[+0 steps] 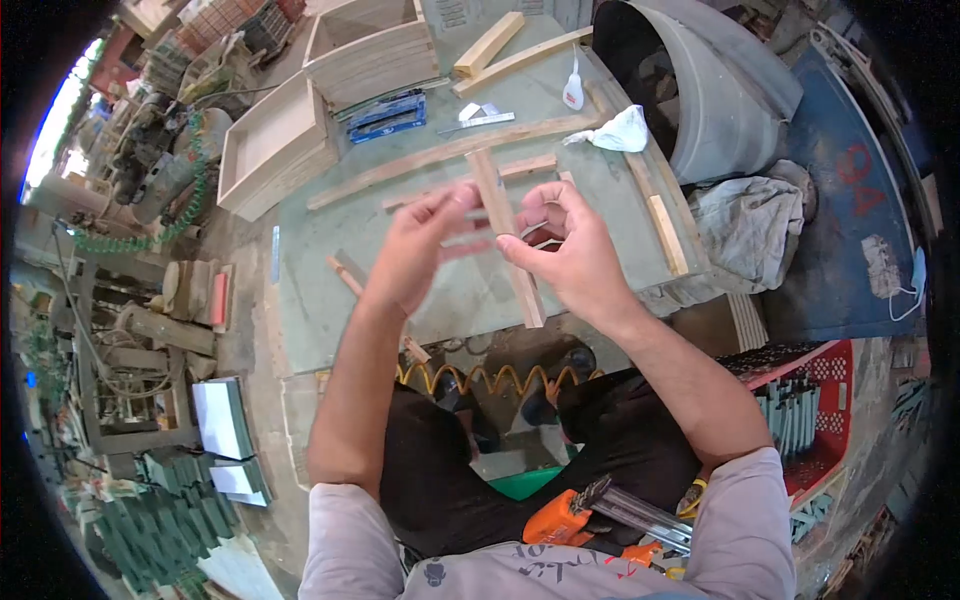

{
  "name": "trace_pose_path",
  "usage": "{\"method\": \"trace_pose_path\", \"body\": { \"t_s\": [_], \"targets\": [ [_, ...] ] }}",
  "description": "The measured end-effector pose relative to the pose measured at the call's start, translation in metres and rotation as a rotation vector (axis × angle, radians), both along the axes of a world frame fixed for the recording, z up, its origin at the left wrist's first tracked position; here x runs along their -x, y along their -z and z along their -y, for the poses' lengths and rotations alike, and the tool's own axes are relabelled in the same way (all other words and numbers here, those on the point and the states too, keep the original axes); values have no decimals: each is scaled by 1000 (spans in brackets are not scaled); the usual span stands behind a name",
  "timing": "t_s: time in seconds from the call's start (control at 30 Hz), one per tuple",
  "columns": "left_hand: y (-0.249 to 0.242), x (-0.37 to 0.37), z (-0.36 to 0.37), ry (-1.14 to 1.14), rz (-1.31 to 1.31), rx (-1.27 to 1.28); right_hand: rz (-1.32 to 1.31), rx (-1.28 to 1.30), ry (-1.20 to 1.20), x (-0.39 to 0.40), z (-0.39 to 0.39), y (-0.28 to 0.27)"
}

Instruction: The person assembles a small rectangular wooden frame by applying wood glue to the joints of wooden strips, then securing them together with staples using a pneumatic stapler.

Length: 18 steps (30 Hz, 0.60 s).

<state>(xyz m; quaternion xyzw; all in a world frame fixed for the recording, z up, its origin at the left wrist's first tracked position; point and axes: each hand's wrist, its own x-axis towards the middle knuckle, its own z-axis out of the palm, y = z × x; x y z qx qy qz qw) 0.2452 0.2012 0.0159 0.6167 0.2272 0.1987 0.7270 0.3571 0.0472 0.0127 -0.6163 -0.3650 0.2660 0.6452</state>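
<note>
A short flat wooden strip [500, 220] is held up over the green-grey worktable [330, 300], tilted, its upper end leaning left. My right hand [568, 240] pinches it near the middle, thumb on its near face. My left hand [430, 235] is beside its left edge, fingers spread and slightly blurred; whether a fingertip touches the strip is hard to tell. Behind it on the table lie a long wooden strip [410, 162] and a shorter one [535, 165]. A white glue bottle [573, 92] stands farther back, near a crumpled white cloth [622, 130].
Two open wooden boxes [275, 145] sit at the back left, near a blue packet [388, 117]. A grey drum [700, 90] is at the right. An orange nail gun [560, 520] lies at my lap, and a red crate [825, 410] is to the right.
</note>
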Motion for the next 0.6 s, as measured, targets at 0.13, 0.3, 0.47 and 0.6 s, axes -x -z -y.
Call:
{"method": "trace_pose_path", "body": {
  "t_s": [0.13,0.3,0.47,0.6],
  "targets": [
    [1,4,19,127,-69,156,-66,70,-51,5,-2,7],
    [7,6,14,116,-137,173,-76,89,-96,4,-6,16],
    [14,10,2,92,-122,193,-84,147,-9,-21,0,16],
    [13,16,-9,51,-143,161,307,388,192,-41,8,20]
  ]
}}
